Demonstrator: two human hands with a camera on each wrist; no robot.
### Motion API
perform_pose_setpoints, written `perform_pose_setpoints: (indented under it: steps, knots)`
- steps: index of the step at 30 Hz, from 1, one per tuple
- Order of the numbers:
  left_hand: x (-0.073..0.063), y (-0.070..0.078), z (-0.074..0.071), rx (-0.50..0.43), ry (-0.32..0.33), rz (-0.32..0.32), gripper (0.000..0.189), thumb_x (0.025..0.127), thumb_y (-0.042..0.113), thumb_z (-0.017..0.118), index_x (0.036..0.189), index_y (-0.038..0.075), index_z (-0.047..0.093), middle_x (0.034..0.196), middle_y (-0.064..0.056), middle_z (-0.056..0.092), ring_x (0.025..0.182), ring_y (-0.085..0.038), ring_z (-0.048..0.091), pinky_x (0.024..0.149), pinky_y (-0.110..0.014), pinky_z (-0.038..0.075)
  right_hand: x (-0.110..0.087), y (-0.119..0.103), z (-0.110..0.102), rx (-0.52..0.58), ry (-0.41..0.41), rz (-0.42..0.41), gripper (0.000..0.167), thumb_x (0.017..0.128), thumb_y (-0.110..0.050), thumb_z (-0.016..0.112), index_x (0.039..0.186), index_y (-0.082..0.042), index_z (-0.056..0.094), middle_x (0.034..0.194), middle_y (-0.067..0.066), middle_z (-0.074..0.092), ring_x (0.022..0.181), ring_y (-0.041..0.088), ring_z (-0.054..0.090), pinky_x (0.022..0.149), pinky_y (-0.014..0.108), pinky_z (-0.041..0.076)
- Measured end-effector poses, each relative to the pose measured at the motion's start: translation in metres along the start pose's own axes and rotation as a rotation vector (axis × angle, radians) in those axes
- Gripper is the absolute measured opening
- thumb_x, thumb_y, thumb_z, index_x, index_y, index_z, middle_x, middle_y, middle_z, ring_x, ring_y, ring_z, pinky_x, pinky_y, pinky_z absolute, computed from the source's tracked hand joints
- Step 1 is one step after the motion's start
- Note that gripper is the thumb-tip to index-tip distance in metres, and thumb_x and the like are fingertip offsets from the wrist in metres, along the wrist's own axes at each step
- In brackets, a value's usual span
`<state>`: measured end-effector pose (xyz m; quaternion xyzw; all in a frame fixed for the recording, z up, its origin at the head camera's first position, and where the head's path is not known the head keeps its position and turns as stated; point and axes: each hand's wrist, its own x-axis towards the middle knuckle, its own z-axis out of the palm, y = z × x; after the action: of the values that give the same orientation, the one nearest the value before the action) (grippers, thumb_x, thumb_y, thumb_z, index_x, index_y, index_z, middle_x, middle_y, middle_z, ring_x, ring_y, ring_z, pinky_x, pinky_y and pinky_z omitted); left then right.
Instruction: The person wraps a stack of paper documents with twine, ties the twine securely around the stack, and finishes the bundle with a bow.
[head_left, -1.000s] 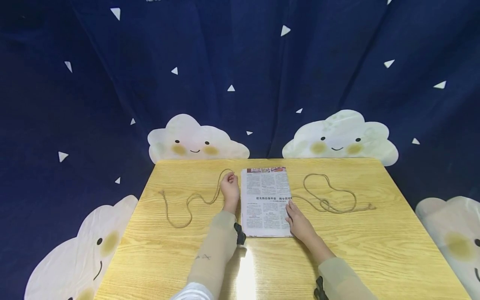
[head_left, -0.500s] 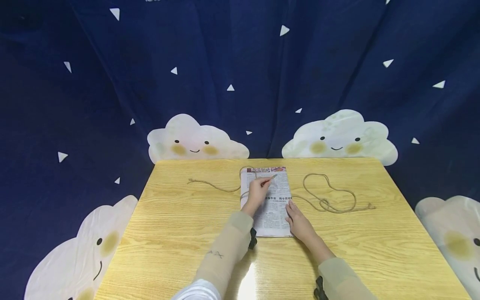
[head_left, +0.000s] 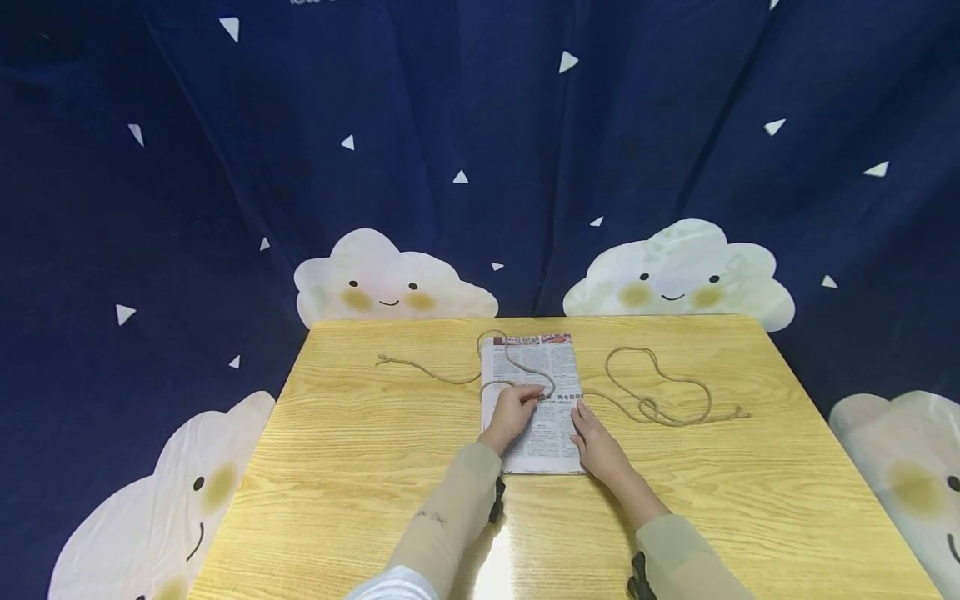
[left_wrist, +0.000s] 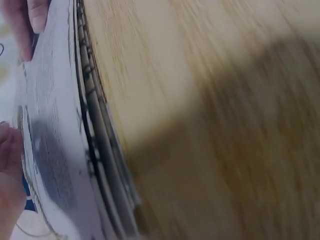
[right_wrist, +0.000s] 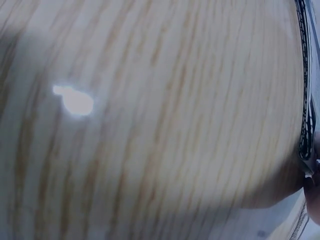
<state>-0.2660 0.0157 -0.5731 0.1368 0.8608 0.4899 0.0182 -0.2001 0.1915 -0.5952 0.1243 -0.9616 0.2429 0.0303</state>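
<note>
A flat stack of folded newspapers point(head_left: 543, 446) lies on the table in the head view. A thin brown string point(head_left: 525, 368) loops over its upper left part and bends back toward my left hand. My left hand point(head_left: 512, 413) is above the middle of the stack, its fingertips pinching the string; the exact grip is partly hidden. My right hand point(head_left: 600, 443) rests along the stack's right edge with fairly straight fingers. The left wrist view shows the layered edge of the newspapers point(left_wrist: 100, 140) and parts of both hands at the left side.
One length of string point(head_left: 427, 371) trails left over the wooden table point(head_left: 337, 492). Another string part point(head_left: 671, 423) leaves the stack's right edge and lies in loose loops. A dark blue curtain point(head_left: 480, 108) with clouds hangs behind the table.
My left hand has carried the string from left of the newspapers onto them, then drawn slightly back toward me. The left trailing length has shortened. My right hand has stayed in place.
</note>
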Motion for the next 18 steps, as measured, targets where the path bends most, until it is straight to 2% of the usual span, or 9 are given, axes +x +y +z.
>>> perform_pose_setpoints:
  steps: [3, 5, 6, 8, 10, 13, 15, 18]
  knots:
    - [0.0, -0.005, -0.008, 0.035, 0.113, 0.051, 0.029, 0.086, -0.004, 0.055, 0.113, 0.0, 0.062, 0.115, -0.011, 0.061, 0.105, -0.022, 0.058, 0.087, -0.027, 0.049, 0.001, 0.0, -0.001, -0.001, -0.012, 0.006, 0.047, 0.09, -0.006, 0.054, 0.13, 0.012, 0.039, 0.142, 0.026, 0.028, 0.131, 0.039, 0.028, 0.105, 0.048, 0.027]
    - [0.0, -0.011, -0.015, 0.091, 0.214, 0.048, 0.027, 0.085, -0.005, 0.054, 0.111, -0.003, 0.062, 0.114, -0.015, 0.06, 0.105, -0.026, 0.057, 0.088, -0.03, 0.048, 0.001, 0.0, 0.0, 0.0, -0.016, 0.008, 0.047, 0.09, -0.007, 0.054, 0.131, 0.012, 0.039, 0.142, 0.025, 0.027, 0.131, 0.039, 0.028, 0.105, 0.048, 0.027]
    - [-0.001, -0.015, -0.018, 0.12, 0.268, 0.041, 0.025, 0.085, -0.006, 0.054, 0.108, -0.005, 0.062, 0.111, -0.016, 0.06, 0.104, -0.027, 0.057, 0.089, -0.031, 0.048, 0.0, 0.0, 0.0, 0.003, -0.013, 0.007, 0.047, 0.09, -0.007, 0.054, 0.131, 0.012, 0.039, 0.142, 0.025, 0.028, 0.13, 0.039, 0.028, 0.105, 0.048, 0.027]
    - [-0.004, -0.021, -0.025, 0.169, 0.332, -0.023, 0.021, 0.084, -0.005, 0.055, 0.104, -0.006, 0.062, 0.105, -0.017, 0.06, 0.102, -0.029, 0.057, 0.088, -0.032, 0.049, 0.0, 0.0, 0.0, 0.004, -0.011, 0.005, 0.047, 0.09, -0.007, 0.054, 0.131, 0.012, 0.039, 0.142, 0.025, 0.028, 0.13, 0.039, 0.028, 0.106, 0.048, 0.027]
    - [-0.008, -0.027, -0.03, 0.197, 0.34, -0.104, 0.019, 0.085, -0.003, 0.056, 0.103, -0.006, 0.063, 0.101, -0.017, 0.058, 0.098, -0.029, 0.057, 0.085, -0.033, 0.05, -0.001, 0.0, 0.0, 0.008, -0.005, 0.001, 0.047, 0.089, -0.006, 0.055, 0.13, 0.012, 0.04, 0.142, 0.026, 0.029, 0.13, 0.04, 0.028, 0.105, 0.049, 0.027]
    - [-0.014, -0.034, -0.036, 0.206, 0.318, -0.19, 0.019, 0.085, -0.001, 0.058, 0.103, -0.007, 0.063, 0.097, -0.015, 0.058, 0.093, -0.027, 0.058, 0.081, -0.033, 0.051, -0.002, 0.0, 0.001, 0.01, 0.005, -0.012, 0.047, 0.089, -0.005, 0.055, 0.129, 0.013, 0.041, 0.141, 0.027, 0.03, 0.129, 0.041, 0.029, 0.105, 0.05, 0.028]
    - [-0.016, -0.036, -0.038, 0.198, 0.308, -0.208, 0.02, 0.085, -0.001, 0.059, 0.103, -0.007, 0.063, 0.095, -0.015, 0.058, 0.09, -0.027, 0.058, 0.079, -0.034, 0.052, -0.002, 0.001, 0.001, 0.014, 0.013, -0.024, 0.046, 0.088, -0.004, 0.056, 0.128, 0.013, 0.042, 0.14, 0.028, 0.03, 0.128, 0.042, 0.029, 0.104, 0.051, 0.028]
    - [-0.018, -0.039, -0.04, 0.175, 0.311, -0.184, 0.02, 0.084, -0.002, 0.059, 0.103, -0.007, 0.064, 0.094, -0.015, 0.058, 0.088, -0.027, 0.058, 0.077, -0.034, 0.052, -0.003, 0.001, 0.001, 0.02, 0.019, -0.036, 0.045, 0.088, -0.004, 0.056, 0.128, 0.013, 0.043, 0.14, 0.028, 0.031, 0.128, 0.041, 0.03, 0.104, 0.051, 0.029]
